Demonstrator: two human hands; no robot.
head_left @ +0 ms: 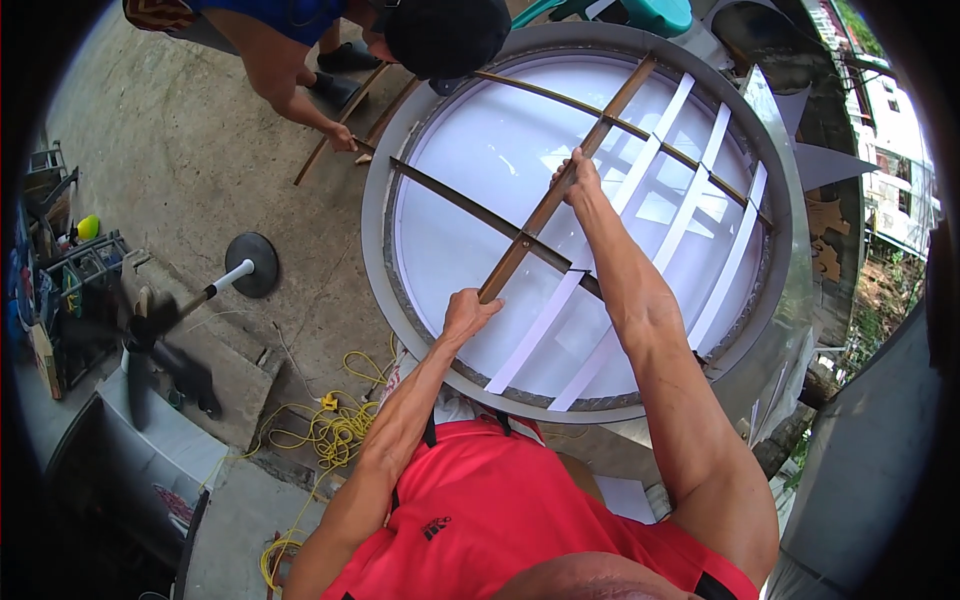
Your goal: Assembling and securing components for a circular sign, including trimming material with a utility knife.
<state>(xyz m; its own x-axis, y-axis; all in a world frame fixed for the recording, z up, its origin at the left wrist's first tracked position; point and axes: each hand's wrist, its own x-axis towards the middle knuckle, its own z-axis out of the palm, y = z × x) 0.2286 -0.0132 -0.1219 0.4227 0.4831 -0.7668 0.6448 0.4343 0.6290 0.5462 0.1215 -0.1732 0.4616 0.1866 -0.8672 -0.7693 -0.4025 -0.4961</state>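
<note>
Fingers (489, 310) grip the bar (545, 214); its near end stops inside the rim (378, 230).

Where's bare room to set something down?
Bare floor lies beyond the black base, left of the slats; a smaller patch, between base and ring. Crowded: inside the ring, with bars, strips, left hand and right hand; below-left, yellow cord.

We wear a bright red shirt (520, 500) with a small black emblem (436, 526) and black trim (714, 585), our forearms (650, 335) bare below it.
</note>
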